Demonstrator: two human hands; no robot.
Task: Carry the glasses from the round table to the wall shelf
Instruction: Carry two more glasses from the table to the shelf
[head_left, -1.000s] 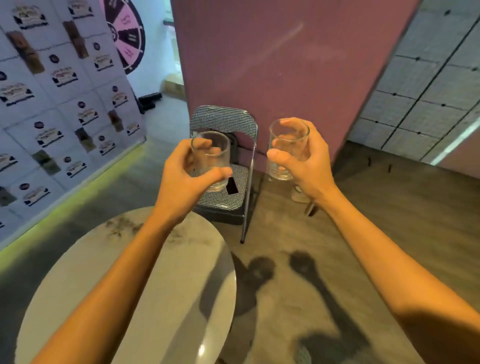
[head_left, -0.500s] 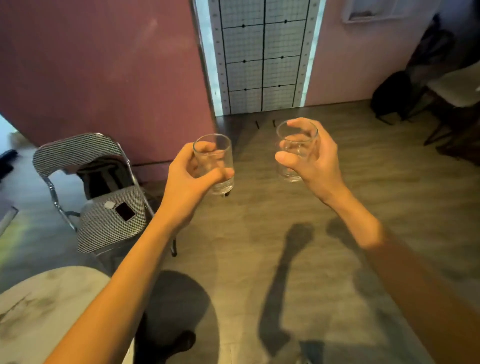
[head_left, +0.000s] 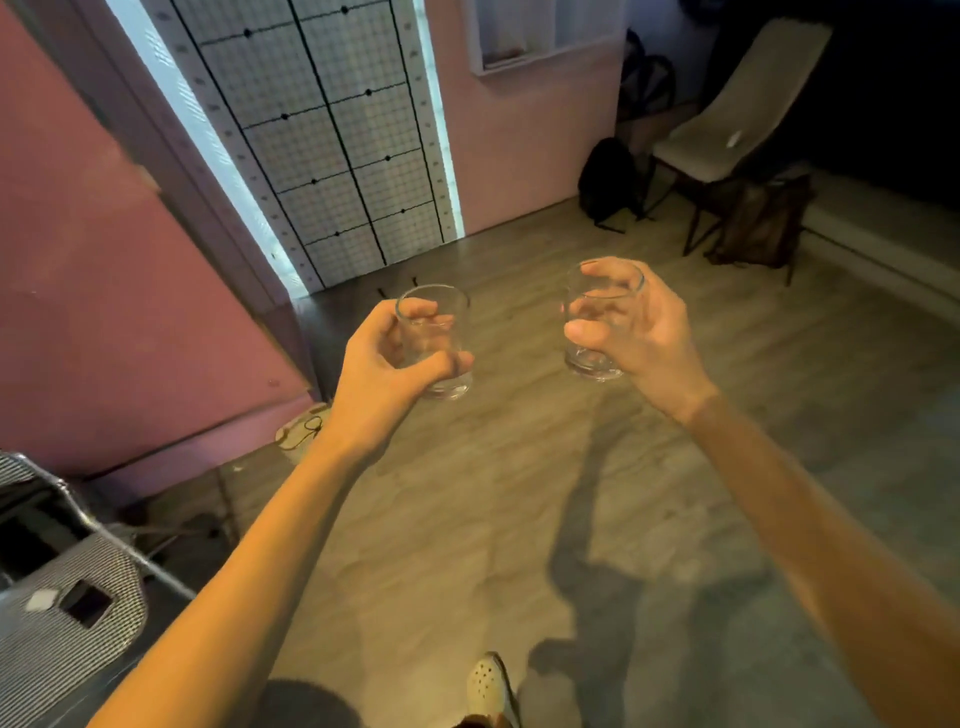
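Observation:
My left hand (head_left: 387, 374) is wrapped around a clear, empty glass tumbler (head_left: 436, 332), held upright above the wooden floor. My right hand (head_left: 641, 343) grips a second clear tumbler (head_left: 592, 317), also upright, about a forearm's width to the right. Both arms reach forward at chest height. A white-framed wall shelf (head_left: 540, 36) hangs on the pink wall at the top of the view, well beyond both hands. The round table is out of sight.
A checked folding chair (head_left: 67, 613) with a dark phone on its seat stands at lower left. A beige chair (head_left: 727, 135), a black backpack (head_left: 605, 182) and a brown bag (head_left: 758, 223) sit at upper right. My light shoe (head_left: 488, 686) shows below.
The view has swung right: the round table left the frame, the folding chair slid to the lower left, and the wall shelf and beige chair came in. Both hands keep their glasses.

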